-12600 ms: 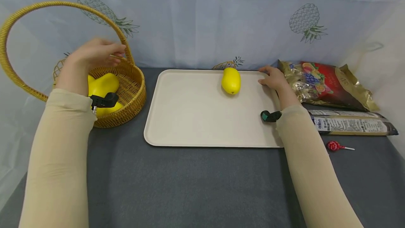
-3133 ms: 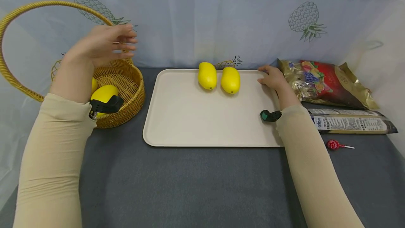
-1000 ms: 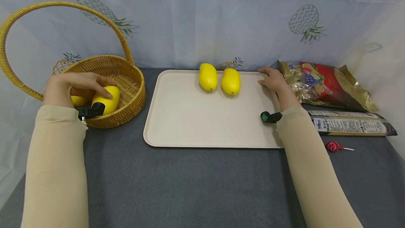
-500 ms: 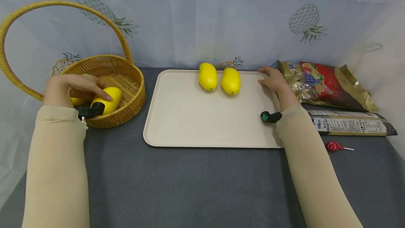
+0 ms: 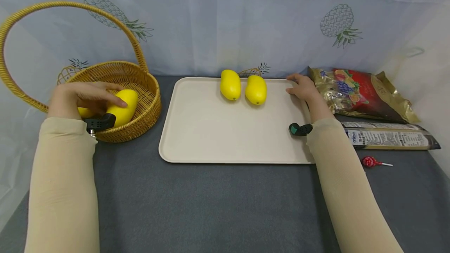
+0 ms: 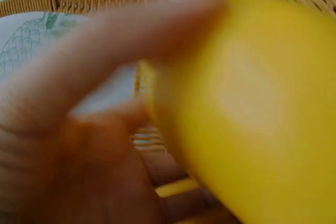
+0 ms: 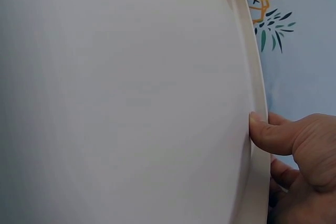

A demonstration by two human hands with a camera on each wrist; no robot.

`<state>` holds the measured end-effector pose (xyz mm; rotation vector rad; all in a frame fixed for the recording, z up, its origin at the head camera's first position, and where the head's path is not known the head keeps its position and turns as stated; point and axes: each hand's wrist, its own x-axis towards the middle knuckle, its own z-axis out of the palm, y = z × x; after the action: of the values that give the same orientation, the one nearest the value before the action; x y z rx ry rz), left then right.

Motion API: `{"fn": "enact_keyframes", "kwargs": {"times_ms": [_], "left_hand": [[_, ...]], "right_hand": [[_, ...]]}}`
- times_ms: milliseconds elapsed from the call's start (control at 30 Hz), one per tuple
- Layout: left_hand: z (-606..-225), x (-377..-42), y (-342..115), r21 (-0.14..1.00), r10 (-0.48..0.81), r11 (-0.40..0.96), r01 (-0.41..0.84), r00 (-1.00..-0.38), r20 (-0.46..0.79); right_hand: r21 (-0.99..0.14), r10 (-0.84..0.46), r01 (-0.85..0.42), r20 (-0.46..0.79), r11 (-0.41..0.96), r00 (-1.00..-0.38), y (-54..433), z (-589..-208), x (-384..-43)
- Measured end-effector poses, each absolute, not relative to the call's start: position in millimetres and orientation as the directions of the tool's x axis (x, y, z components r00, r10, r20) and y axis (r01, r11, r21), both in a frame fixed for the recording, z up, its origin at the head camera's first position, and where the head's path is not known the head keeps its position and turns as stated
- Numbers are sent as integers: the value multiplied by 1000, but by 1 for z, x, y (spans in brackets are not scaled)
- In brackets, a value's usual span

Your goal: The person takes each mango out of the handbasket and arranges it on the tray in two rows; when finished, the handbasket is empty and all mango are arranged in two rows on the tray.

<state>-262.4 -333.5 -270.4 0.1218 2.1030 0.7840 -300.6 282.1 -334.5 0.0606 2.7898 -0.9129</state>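
Note:
In the head view my left hand (image 5: 89,96) is inside the wicker basket (image 5: 151,112), gripping a smooth, oblong yellow fruit (image 5: 124,108) between thumb and fingers. The left wrist view shows that fruit (image 6: 262,98) up close, blurred, with the thumb along one side and fingers behind it. Another yellow fruit (image 5: 85,112) shows partly under the hand. My right hand (image 5: 303,87) pinches the far right rim of the cream tray (image 5: 232,132); in the right wrist view the thumb lies on the inner side of the rim. Two similar fruits, a left one (image 5: 230,85) and a right one (image 5: 256,89), lie side by side along the tray's back edge.
The basket's tall handle (image 5: 70,4) arches over the left arm's side. To the right of the tray lie a red and gold candy bag (image 5: 365,93), a long dark packet (image 5: 390,138) and a red lollipop (image 5: 370,162). A pineapple-print cloth (image 5: 218,22) hangs behind.
A second fruit came onto the tray after the earliest frame. The left hand then went down into the basket and took hold of another fruit, now turned more upright. The right hand has stayed put.

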Motion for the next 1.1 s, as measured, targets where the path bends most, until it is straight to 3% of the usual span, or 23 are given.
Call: {"fn": "enact_keyframes", "kwargs": {"times_ms": [133, 267, 433, 667, 1100], "left_hand": [[-263, -263, -333, 684, 391, 719, -121, -743, -542], [-246, -263, -324, 824, 454, 560, -86, -800, -391], [-230, -262, -297, 912, 516, 410, -31, -816, -260], [-219, -253, -246, 948, 563, 319, 15, -808, -176], [-221, -240, -158, 962, 579, 264, -72, -786, -217]], "right_hand": [[-581, -21, 105, -206, 807, -978, 283, -334, -301], [-572, -20, 102, -203, 814, -979, 283, -331, -301], [-567, -17, 111, -215, 816, -977, 283, -331, -300], [-579, -21, 113, -220, 808, -975, 281, -333, -300], [-585, -28, 105, -214, 804, -976, 281, -332, -298]]}}
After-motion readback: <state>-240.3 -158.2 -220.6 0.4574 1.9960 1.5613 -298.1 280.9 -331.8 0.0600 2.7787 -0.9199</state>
